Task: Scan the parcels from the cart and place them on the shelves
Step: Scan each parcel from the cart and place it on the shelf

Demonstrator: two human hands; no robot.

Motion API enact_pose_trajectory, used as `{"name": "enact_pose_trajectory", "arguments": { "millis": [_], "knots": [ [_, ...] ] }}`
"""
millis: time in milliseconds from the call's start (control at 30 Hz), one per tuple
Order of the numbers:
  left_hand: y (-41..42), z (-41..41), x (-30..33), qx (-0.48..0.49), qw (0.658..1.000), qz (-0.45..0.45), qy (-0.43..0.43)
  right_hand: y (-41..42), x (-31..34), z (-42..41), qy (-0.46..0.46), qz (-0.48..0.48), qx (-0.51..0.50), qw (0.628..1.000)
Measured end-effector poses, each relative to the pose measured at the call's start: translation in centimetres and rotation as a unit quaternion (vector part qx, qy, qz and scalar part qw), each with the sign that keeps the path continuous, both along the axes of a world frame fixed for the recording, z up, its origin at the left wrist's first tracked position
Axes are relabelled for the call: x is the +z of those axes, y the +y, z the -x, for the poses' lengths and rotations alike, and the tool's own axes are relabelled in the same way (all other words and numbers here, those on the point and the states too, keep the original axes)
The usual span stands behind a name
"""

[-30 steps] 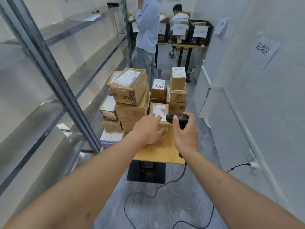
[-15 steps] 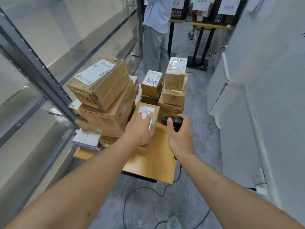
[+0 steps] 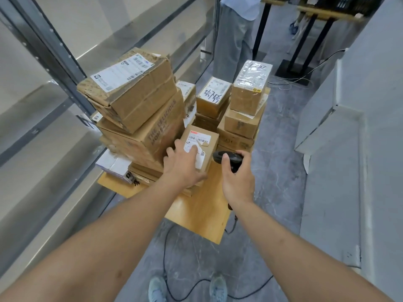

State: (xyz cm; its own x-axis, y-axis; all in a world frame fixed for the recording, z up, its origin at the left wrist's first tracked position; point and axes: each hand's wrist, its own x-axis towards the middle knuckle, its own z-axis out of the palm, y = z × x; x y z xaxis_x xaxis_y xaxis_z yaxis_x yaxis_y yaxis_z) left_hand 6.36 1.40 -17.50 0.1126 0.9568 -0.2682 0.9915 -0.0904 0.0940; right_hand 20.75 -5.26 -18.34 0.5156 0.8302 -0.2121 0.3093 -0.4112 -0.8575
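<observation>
A wooden cart point(image 3: 196, 212) carries several stacked cardboard parcels. At its near side stands a small brown parcel point(image 3: 207, 139) with a white, partly peeled label on top. My left hand point(image 3: 183, 164) grips this parcel from the front left, with fingers over its top and label. My right hand point(image 3: 236, 179) holds a black barcode scanner point(image 3: 229, 158) just right of the parcel, its head pointing toward the parcel. The scanner's cable runs down to the floor. A large tilted box point(image 3: 133, 88) tops the stack on the left.
Grey metal shelves point(image 3: 54, 101) run along the left. A person in grey trousers point(image 3: 233, 40) stands just beyond the cart. Black table legs point(image 3: 305, 53) and cables lie on the floor further back. A white wall with a ledge point(image 3: 340, 110) bounds the right. My shoes point(image 3: 187, 288) show below.
The view has come closer and tilted down over the cart. My left hand stays on the small parcel and my right hand still holds the scanner beside it.
</observation>
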Motion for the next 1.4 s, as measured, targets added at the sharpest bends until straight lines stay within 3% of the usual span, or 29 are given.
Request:
{"name": "enact_pose_trajectory", "arguments": {
  "millis": [467,633,867,1200,1400],
  "knots": [
    [-3.2,-0.8,-0.8,0.054,0.998,0.020,0.009,-1.2,0.7,0.8,-0.004,0.002,-0.018,1.000],
    [-3.2,0.4,-2.0,0.073,0.993,-0.001,-0.096,-1.6,0.8,0.3,0.004,0.000,-0.024,1.000],
    [-4.1,2.1,-3.9,0.182,0.928,0.052,-0.322,-2.0,0.9,0.3,0.001,-0.002,-0.016,1.000],
    [-3.8,3.0,-4.4,0.223,0.851,0.124,-0.459,-1.8,1.1,0.5,-0.005,-0.002,-0.003,1.000],
    [-3.7,4.1,-4.3,0.239,0.822,0.167,-0.489,-2.1,0.8,0.7,-0.004,-0.001,0.001,1.000]
  ]
}}
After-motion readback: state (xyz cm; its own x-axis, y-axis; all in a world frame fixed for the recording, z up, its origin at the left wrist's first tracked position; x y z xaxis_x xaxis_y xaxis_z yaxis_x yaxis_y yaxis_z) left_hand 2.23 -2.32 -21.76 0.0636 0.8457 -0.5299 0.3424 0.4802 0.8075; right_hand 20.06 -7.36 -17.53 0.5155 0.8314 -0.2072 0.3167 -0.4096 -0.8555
